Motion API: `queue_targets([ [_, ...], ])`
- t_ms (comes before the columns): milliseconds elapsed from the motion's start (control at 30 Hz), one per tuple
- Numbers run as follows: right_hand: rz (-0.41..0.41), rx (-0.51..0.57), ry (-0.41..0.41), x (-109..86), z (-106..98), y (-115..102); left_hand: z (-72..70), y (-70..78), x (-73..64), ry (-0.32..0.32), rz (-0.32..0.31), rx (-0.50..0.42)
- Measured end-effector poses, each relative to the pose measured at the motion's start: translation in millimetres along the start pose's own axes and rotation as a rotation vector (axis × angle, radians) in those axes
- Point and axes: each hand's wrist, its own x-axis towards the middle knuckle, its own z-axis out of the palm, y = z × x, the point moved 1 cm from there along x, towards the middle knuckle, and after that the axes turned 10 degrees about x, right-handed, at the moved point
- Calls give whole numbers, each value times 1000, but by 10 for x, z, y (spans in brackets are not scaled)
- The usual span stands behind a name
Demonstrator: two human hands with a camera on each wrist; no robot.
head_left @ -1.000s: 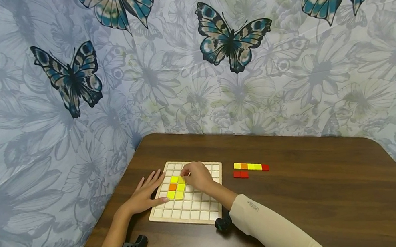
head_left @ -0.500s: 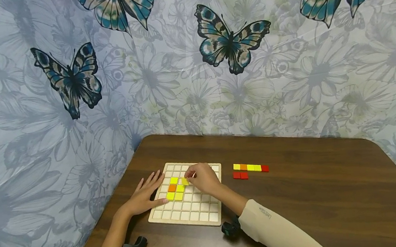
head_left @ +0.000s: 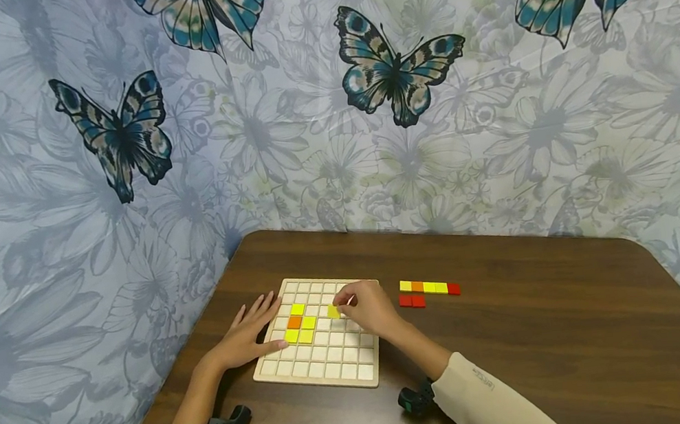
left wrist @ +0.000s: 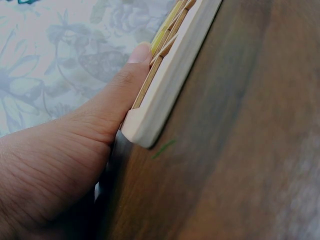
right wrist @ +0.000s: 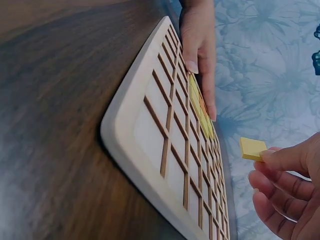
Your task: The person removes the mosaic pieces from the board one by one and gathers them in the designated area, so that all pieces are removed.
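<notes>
A wooden grid board (head_left: 317, 370) with white square cells lies on the table. Between the thumb and fingers of my right hand (head_left: 367, 308) a yellow square tile (right wrist: 251, 148) is pinched, lifted just above the cells. Fingers spread, my left hand (head_left: 243, 339) rests along the board's left edge. Its thumb (left wrist: 141, 54) lies over the rim beside the lower yellow tile (head_left: 291, 336). In the board's left part sit an orange tile (head_left: 294, 322) and several yellow tiles, among them an upper one (head_left: 297, 309) and one beside the orange (head_left: 309, 323).
Right of the board, a row of yellow, orange and red tiles (head_left: 429, 287) lies on the brown table (head_left: 533, 330). Two red tiles (head_left: 412, 301) sit just in front of that row. A butterfly-patterned wall covering (head_left: 286, 169) stands behind the table.
My right hand has lifted the yellow tile from its cell beside the upper yellow tile and carried it rightward over the board. The left hand has stayed in place.
</notes>
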Motion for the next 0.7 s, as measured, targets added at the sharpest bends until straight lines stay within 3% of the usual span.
queue_targets([
  [333,-16,48,32,-159,-222,-12,-14,11,4,40,35,-12],
  [700,30,95,58,-348,-401,-10,-15,17,-2,48,36,-12],
])
